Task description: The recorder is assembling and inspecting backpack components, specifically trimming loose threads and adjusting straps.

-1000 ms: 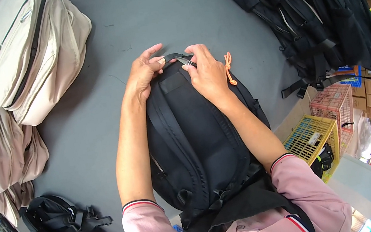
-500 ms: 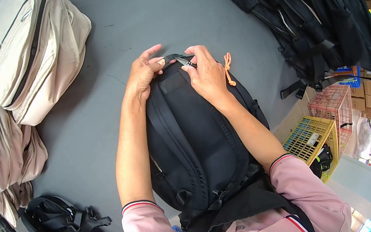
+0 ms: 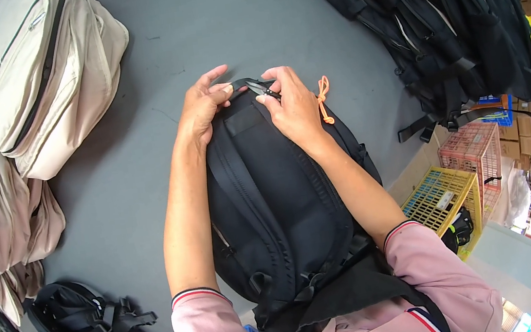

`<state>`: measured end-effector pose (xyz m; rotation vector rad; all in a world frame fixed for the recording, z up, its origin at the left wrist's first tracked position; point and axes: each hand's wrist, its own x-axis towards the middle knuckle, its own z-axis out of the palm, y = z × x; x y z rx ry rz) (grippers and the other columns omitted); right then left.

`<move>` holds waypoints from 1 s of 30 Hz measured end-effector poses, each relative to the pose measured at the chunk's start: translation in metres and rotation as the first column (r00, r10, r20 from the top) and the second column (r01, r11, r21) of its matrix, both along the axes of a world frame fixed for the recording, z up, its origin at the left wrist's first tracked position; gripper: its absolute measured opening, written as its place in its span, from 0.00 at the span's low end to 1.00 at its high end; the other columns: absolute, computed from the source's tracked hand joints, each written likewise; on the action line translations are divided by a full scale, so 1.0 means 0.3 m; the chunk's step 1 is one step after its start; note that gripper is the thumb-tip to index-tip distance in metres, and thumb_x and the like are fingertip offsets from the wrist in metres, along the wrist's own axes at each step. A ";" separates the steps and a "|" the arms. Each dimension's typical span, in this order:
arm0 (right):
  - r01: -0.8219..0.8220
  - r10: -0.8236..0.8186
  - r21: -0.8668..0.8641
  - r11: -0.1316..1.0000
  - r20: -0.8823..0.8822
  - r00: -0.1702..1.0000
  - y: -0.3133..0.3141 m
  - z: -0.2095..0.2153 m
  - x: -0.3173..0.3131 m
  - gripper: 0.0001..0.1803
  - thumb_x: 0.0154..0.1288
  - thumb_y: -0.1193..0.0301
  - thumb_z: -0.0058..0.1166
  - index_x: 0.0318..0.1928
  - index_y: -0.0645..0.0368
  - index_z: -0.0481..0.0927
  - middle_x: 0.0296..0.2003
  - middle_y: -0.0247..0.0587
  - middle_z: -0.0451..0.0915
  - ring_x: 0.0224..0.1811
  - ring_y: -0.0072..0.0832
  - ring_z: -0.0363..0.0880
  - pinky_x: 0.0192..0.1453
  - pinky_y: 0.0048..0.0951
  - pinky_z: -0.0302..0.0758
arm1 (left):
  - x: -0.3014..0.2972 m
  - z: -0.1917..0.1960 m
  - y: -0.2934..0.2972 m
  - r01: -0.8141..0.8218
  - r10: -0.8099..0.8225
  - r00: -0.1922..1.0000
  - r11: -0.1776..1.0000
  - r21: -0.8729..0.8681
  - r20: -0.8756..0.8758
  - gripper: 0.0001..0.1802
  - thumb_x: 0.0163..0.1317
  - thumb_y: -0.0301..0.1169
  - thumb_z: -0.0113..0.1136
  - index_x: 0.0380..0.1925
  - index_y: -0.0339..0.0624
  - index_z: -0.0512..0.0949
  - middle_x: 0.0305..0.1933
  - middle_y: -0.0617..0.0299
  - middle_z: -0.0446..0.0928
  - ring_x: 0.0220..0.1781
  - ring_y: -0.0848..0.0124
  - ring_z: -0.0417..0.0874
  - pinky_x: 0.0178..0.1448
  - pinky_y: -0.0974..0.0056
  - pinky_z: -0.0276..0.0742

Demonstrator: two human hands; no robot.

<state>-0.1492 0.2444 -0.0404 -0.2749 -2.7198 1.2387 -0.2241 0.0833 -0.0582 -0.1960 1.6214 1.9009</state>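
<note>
A black backpack (image 3: pixel 275 185) lies in front of me, its shoulder straps facing up and its top end away from me. My left hand (image 3: pixel 202 107) pinches the black webbing handle (image 3: pixel 241 84) at the backpack's top between thumb and fingers. In my right hand (image 3: pixel 294 103) are small thread snips (image 3: pixel 261 89), their metal blades pointing left against the handle. Whether the blades are apart or closed on a thread is too small to tell. An orange cord loop (image 3: pixel 324 100) hangs at the backpack's upper right side, beside my right hand.
Beige bags (image 3: pixel 54 81) are piled at the left on the grey table (image 3: pixel 161 17). More black backpacks (image 3: pixel 422 19) are heaped at the far right. Another black bag (image 3: pixel 91 329) lies near left. Yellow (image 3: pixel 438 198) and pink crates (image 3: pixel 472 149) stand beyond the table's right edge. Loose threads lie on the table.
The snips' blades have turned slightly and show more plainly at the handle. Both hands keep nearly the same place; the whole view has shifted a little.
</note>
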 end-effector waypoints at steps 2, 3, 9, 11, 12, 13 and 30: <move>0.008 -0.008 0.009 1.000 -0.005 1.000 0.003 -0.003 -0.015 0.17 0.55 0.75 0.59 0.45 0.59 0.70 0.37 0.41 0.74 0.34 0.36 0.78 0.36 0.37 0.73 | 0.006 -0.009 0.001 0.010 -0.010 1.000 1.000 -0.010 -0.018 0.25 0.58 0.20 0.52 0.59 0.36 0.68 0.43 0.58 0.79 0.35 0.78 0.72 0.42 0.75 0.68; 0.005 -0.005 0.008 1.000 -0.009 1.000 0.004 -0.021 -0.018 0.17 0.55 0.75 0.59 0.45 0.59 0.70 0.37 0.41 0.74 0.34 0.36 0.78 0.36 0.37 0.73 | 0.014 -0.007 0.002 -0.173 0.173 0.985 0.984 0.054 -0.002 0.23 0.59 0.20 0.50 0.58 0.35 0.68 0.44 0.56 0.79 0.37 0.77 0.74 0.43 0.74 0.69; 0.083 -0.107 -0.207 0.975 -0.104 0.989 0.022 -0.074 -0.026 0.14 0.55 0.73 0.60 0.42 0.57 0.74 0.33 0.37 0.71 0.27 0.27 0.71 0.32 0.27 0.71 | 0.059 -0.015 -0.083 -0.368 0.353 0.926 0.923 -0.112 -0.137 0.18 0.64 0.21 0.46 0.53 0.30 0.71 0.50 0.53 0.78 0.43 0.74 0.77 0.48 0.72 0.70; 0.080 -0.089 -0.126 0.989 -0.067 0.994 0.014 -0.048 -0.015 0.12 0.56 0.72 0.59 0.41 0.57 0.75 0.36 0.37 0.72 0.30 0.29 0.74 0.33 0.30 0.72 | 0.072 -0.007 -0.123 -0.146 0.142 0.989 0.972 -0.186 -0.036 0.17 0.65 0.21 0.46 0.54 0.30 0.72 0.50 0.52 0.78 0.48 0.72 0.77 0.57 0.70 0.71; 0.071 -0.074 -0.058 0.996 -0.046 0.996 0.001 -0.021 -0.012 0.12 0.57 0.71 0.59 0.41 0.57 0.75 0.36 0.37 0.72 0.32 0.30 0.76 0.34 0.31 0.73 | 0.076 -0.006 -0.134 -0.158 0.153 0.987 0.969 -0.192 -0.038 0.17 0.65 0.21 0.46 0.54 0.30 0.72 0.50 0.52 0.78 0.48 0.72 0.77 0.57 0.70 0.71; 0.060 -0.063 -0.063 0.996 -0.046 0.997 -0.016 -0.008 -0.012 0.12 0.57 0.71 0.59 0.41 0.57 0.75 0.36 0.37 0.72 0.32 0.30 0.76 0.34 0.31 0.73 | 0.081 -0.008 -0.138 -0.152 0.150 0.988 0.979 -0.139 -0.025 0.18 0.63 0.19 0.47 0.54 0.30 0.72 0.50 0.51 0.77 0.50 0.71 0.77 0.57 0.70 0.71; -0.457 0.570 0.595 0.661 -0.002 0.822 -0.153 0.107 -0.090 0.11 0.45 0.81 0.58 0.31 0.62 0.72 0.32 0.43 0.70 0.23 0.39 0.78 0.24 0.38 0.72 | 0.107 -0.029 -0.143 -0.214 0.210 0.974 0.976 -0.047 -0.083 0.24 0.55 0.13 0.52 0.54 0.31 0.72 0.47 0.54 0.77 0.49 0.71 0.77 0.54 0.71 0.74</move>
